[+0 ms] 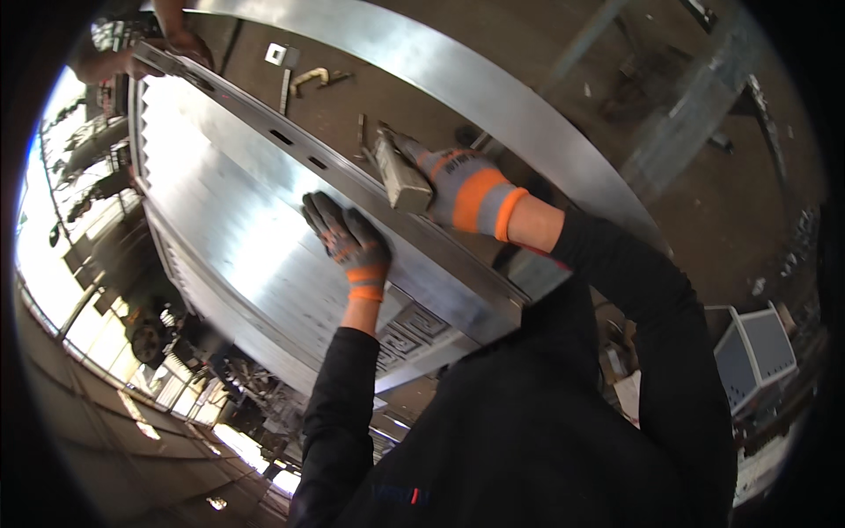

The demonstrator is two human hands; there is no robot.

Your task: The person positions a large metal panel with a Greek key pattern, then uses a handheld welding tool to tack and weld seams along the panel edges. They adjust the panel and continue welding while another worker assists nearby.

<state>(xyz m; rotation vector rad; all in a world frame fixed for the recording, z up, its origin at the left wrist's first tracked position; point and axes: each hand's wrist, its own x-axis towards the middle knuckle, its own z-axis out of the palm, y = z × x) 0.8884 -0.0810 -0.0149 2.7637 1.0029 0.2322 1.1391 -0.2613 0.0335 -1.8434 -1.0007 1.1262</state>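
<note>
A large shiny metal panel (220, 194) stretches from near my body to the far left. Along its right side runs a metal edge profile (255, 123) with dark oblong slots. My left hand (356, 246), in a grey and orange glove, lies on the panel's bright face with its fingers stretched out. Beyond that edge, my right hand (462, 185) is closed around an oblong metal block (403, 180), which is close to the slotted edge; whether they touch I cannot tell. The fingers of this hand are partly hidden and blurred.
Another person's hands (180, 48) are at the panel's far end. A wide metal strip (493, 75) curves past on the right. A yellowish clamp (312, 81) and a white square piece (276, 55) lie beyond the edge. A grey box (753, 356) stands at the right.
</note>
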